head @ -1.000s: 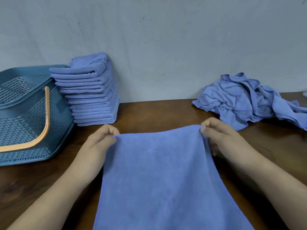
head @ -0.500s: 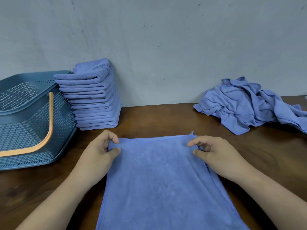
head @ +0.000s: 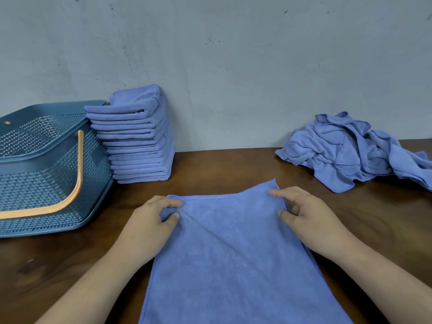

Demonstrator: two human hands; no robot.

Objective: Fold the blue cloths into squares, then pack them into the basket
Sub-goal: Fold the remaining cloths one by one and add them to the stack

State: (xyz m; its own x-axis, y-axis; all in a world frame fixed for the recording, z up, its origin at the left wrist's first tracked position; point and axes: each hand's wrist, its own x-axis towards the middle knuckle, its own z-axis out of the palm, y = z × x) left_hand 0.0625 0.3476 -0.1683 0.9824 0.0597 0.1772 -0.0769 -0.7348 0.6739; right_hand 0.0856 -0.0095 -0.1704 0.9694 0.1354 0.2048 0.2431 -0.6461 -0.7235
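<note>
Lying flat on the counter (head: 222,164), the blue cloth (head: 229,258) runs lengthwise away toward the wall (head: 233,66); left grip (head: 149,222) and right grip (head: 311,220) pinch its far corners.

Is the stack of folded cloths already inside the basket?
No, the folded stack stands on the table beside the basket.

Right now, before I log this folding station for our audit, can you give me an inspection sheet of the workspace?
Surface: dark wooden table, set against the wall.
Job's things: flat blue cloth spread in front; folded stack beside the basket, no cloth visible inside it; crumpled pile far right.
Clutter: nothing seen.
Hands: left hand pinches the cloth's far left corner; right hand grips its far right corner.
Cables: nothing seen.
Surroundings: scuffed grey wall behind.
</note>
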